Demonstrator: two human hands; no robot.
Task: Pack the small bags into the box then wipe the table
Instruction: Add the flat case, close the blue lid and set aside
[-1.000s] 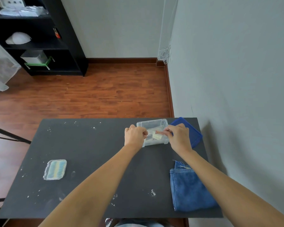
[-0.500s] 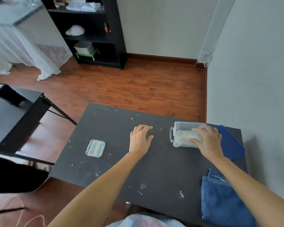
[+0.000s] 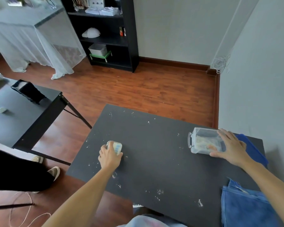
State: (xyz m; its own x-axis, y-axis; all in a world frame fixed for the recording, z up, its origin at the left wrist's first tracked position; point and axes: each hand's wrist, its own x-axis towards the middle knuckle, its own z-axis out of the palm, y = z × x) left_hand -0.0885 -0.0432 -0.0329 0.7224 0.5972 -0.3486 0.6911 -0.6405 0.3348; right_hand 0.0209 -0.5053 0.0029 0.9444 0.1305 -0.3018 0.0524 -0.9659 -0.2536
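A small clear bag [image 3: 117, 146] with pale blue and yellow contents lies near the left edge of the black table [image 3: 154, 153]. My left hand [image 3: 109, 157] covers its near side, fingers curled around it. The clear plastic box [image 3: 202, 141] stands at the table's far right with pale bags inside. My right hand [image 3: 229, 147] rests on the box's right side, fingers spread over its rim. The box's blue lid [image 3: 252, 148] lies just right of it. A folded blue cloth [image 3: 246, 208] sits at the near right corner.
White crumbs [image 3: 159, 192] are scattered over the table. A grey wall runs close along the right. Another black table [image 3: 23, 110] stands to the left, and a person's legs and shoes [image 3: 53, 172] are beside it. A black shelf [image 3: 108, 33] is at the back.
My left hand moved left across the table from near the box and closed over the small bag. My right hand stayed on the box. The view turned left.
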